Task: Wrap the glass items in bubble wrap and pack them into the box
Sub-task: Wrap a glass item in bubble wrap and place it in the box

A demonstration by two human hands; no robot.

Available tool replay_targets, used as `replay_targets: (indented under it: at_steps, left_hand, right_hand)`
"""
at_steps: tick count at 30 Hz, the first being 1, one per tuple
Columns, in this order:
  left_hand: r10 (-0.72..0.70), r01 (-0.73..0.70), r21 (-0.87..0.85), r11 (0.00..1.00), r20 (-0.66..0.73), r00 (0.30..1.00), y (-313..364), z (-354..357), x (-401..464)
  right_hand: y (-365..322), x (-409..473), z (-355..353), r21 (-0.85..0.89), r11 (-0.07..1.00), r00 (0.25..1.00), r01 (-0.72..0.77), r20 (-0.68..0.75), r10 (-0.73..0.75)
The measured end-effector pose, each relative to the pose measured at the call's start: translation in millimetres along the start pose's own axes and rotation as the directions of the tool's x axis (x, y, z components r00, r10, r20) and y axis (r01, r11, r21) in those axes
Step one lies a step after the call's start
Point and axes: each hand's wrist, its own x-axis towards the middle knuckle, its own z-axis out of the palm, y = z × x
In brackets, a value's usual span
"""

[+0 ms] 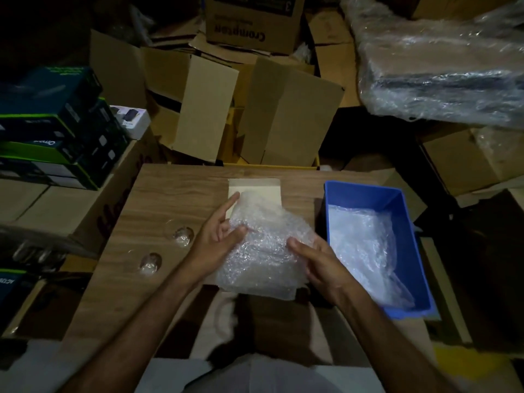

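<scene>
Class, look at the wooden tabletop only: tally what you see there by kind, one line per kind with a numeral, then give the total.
Clear glass items standing unwrapped: 2
Bubble wrap bundle between the left hand and right hand, contents hidden: 1
Blue box lined with bubble wrap: 1
Flat cardboard piece: 1
Total: 5

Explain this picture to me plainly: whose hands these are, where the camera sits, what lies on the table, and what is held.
There is no machine here. One camera worn on a person's head looks down at their own hands. The left hand and right hand press on a sheet of bubble wrap bundled on the wooden table; what is inside is hidden. Two clear glass items wait to the left. A blue plastic box on the right already holds bubble wrap. Cardboard boxes crowd behind.
</scene>
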Motion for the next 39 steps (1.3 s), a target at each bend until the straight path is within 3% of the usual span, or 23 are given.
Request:
replay_targets:
  at_steps: [4, 8, 11, 13, 15, 17, 18, 20, 22, 24, 27, 30, 32, 34, 35, 39]
  left_hand:
    - [-0.017, 0.016, -0.013, 1.000, -0.134, 0.991, -7, 6, -8]
    - [-0.088, 0.088, 0.037, 0.995, -0.014, 0.996, -2, -5, -12]
    - [-0.118, 0.112, 0.208, 0.972, 0.018, 0.993, 4, -15, -12]
    - [-0.090, 0.095, 0.415, 0.905, -0.031, 0.995, 7, -17, -8]
    - [0.015, 0.025, 0.629, 0.777, -0.059, 0.998, 8, -17, -6]
    - [0.068, -0.014, 0.664, 0.748, -0.055, 0.996, 12, -20, -6]
    - [0.061, -0.033, 0.614, 0.788, -0.025, 0.998, 11, -23, -6]
    - [-0.012, -0.026, 0.416, 0.909, 0.090, 0.996, 15, -24, -10]
    - [-0.119, 0.072, 0.237, 0.969, 0.188, 0.975, 15, -26, -15]
    - [-0.221, 0.157, 0.230, 0.960, 0.285, 0.933, 18, -28, -19]
    - [-0.299, 0.228, 0.213, 0.950, 0.412, 0.861, 23, -28, -20]
    - [-0.254, 0.219, 0.135, 0.966, 0.375, 0.891, 31, -18, -14]
    - [-0.204, 0.185, 0.094, 0.978, 0.287, 0.936, 32, -10, -13]
    - [-0.163, 0.160, 0.027, 0.987, 0.174, 0.971, 24, -6, -16]
    - [-0.150, 0.152, -0.006, 0.988, 0.123, 0.981, 18, -5, -17]
    - [-0.145, 0.142, -0.132, 0.981, -0.015, 0.989, -4, 4, -28]
  right_hand:
    - [-5, -3, 5, -0.218, 0.964, 0.977, 0.152, -0.114, -0.180]
    - [-9, -5, 4, -0.462, 0.830, 0.941, 0.313, 0.036, -0.335]
    - [-16, -1, 5, -0.699, 0.643, 0.933, 0.314, 0.103, -0.344]
    - [-22, 3, 6, -0.835, 0.478, 0.939, 0.272, 0.122, -0.321]
    - [-26, 6, 7, -0.866, 0.432, 0.951, 0.251, 0.135, -0.280]
    - [-29, 7, 3, -0.882, 0.393, 0.938, 0.261, 0.135, -0.319]
    - [-29, 7, 0, -0.883, 0.396, 0.936, 0.250, 0.116, -0.331]
    - [-34, 4, 0, -0.782, 0.585, 0.962, 0.217, 0.068, -0.266]
    - [-40, 1, 5, -0.641, 0.744, 0.981, 0.188, 0.081, -0.178]
    - [-43, -1, 14, -0.609, 0.773, 0.983, 0.180, 0.095, -0.154]
    - [-47, 2, 25, -0.651, 0.735, 0.981, 0.192, 0.142, -0.130]
    - [-51, 9, 33, -0.593, 0.801, 0.996, 0.084, 0.077, -0.047]
    - [-47, 11, 33, -0.259, 0.963, 0.993, -0.075, 0.067, 0.096]
    - [-33, 8, 28, 0.136, 0.971, 0.974, -0.195, 0.143, 0.175]
    - [-22, 7, 25, 0.170, 0.963, 0.967, -0.207, 0.182, 0.175]
    - [9, 7, 26, -0.187, 0.977, 0.986, -0.105, 0.110, 0.127]
